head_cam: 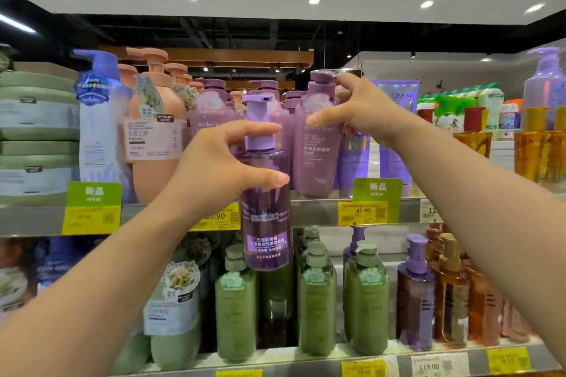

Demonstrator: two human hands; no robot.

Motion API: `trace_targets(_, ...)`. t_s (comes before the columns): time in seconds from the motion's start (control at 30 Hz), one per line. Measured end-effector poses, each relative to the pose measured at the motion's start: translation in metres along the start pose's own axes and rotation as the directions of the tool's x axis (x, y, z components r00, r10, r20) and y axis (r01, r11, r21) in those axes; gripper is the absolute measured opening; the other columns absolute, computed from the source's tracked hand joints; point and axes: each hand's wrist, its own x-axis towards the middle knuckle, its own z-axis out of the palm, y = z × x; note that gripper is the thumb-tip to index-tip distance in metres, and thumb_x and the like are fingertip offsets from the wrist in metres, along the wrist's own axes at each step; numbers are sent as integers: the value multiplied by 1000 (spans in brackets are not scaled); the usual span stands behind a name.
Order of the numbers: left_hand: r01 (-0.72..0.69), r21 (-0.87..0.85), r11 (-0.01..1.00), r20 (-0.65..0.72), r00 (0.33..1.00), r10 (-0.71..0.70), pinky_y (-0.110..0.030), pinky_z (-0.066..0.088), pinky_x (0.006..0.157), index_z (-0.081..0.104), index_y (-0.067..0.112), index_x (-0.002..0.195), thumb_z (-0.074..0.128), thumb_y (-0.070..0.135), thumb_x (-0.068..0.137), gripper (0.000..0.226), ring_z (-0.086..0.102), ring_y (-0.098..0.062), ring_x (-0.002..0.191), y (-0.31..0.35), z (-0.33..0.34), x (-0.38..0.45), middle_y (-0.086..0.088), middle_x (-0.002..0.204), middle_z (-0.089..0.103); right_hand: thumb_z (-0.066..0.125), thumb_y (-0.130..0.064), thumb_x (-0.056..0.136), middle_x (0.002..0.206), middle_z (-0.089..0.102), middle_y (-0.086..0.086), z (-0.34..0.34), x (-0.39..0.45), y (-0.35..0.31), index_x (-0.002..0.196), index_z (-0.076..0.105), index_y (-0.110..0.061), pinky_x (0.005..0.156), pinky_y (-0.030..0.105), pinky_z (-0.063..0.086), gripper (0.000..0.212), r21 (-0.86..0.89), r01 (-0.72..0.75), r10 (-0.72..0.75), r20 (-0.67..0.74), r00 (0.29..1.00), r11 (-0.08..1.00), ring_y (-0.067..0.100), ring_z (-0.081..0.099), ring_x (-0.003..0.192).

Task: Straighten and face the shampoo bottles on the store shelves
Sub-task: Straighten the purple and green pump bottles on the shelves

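My left hand [226, 162] grips a clear purple pump bottle [266, 217] by its shoulder and neck, holding it upright in the air in front of the upper shelf edge [315, 211]. Its label faces me. My right hand [352, 110] is around the neck of a mauve pump bottle [315, 144] standing at the front of the upper shelf, index finger at the pump head and thumb on the body. More mauve bottles [211, 110] stand behind and to the left of it.
Peach pump bottles [156, 131], a blue-capped bottle [98, 119] and stacked green tubs [33, 131] fill the upper shelf's left. Purple tubes [395, 131] and amber bottles [539, 156] stand to the right. Green [315, 300], purple and brown bottles line the lower shelf.
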Motion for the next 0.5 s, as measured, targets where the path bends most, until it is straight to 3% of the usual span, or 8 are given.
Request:
trace_targets(0.07,-8,7,1000,12,1000,8,-31,59,77,73,37,105,93,18,55,58,69,-3,90,-5,-2,-3,20,100,71,91,-22,65,98,64,12,1,5,4,124,61,-25,47,25,46,66,-4,-22,22,0,1000,1000,24,58,74)
trace_targets(0.13,-18,24,1000,14,1000,18,-15,54,73,73,38,103,94,19,54,56,66,6,90,-9,-2,-5,25,97,70,91,-26,65,106,71,15,0,9,4,120,63,-22,49,27,49,62,-32,-29,29,2,1000,999,27,62,77)
trace_targets(0.2,-15,29,999,21,1000,14,-4,47,69,71,41,101,93,20,54,56,61,15,92,-12,-3,-6,31,96,67,91,-31,66,104,73,13,-1,14,2,117,64,-18,49,28,51,59,-81,-39,40,14,999,996,28,62,75)
trace_targets(0.3,-1,52,999,39,999,-1,1,42,69,70,45,104,94,25,54,58,55,22,97,-19,0,-6,33,105,63,90,-33,68,95,72,12,1,22,-1,120,61,-11,49,28,52,64,-111,-80,86,51,995,991,25,59,64)
trace_targets(0.4,18,5,1000,50,999,-18,-9,51,76,71,44,106,94,24,54,61,61,12,98,-26,3,-8,25,109,67,85,-33,75,84,65,9,-1,24,-4,117,60,5,51,27,54,61,-194,-70,88,87,992,979,18,55,53)
trace_targets(0.5,42,-18,999,60,997,-41,-33,54,90,71,46,107,95,27,52,63,62,-3,109,-34,7,-9,20,116,67,81,-37,80,95,69,15,-4,23,-3,113,64,-1,55,26,57,52,-264,-51,81,102,992,963,15,62,52)
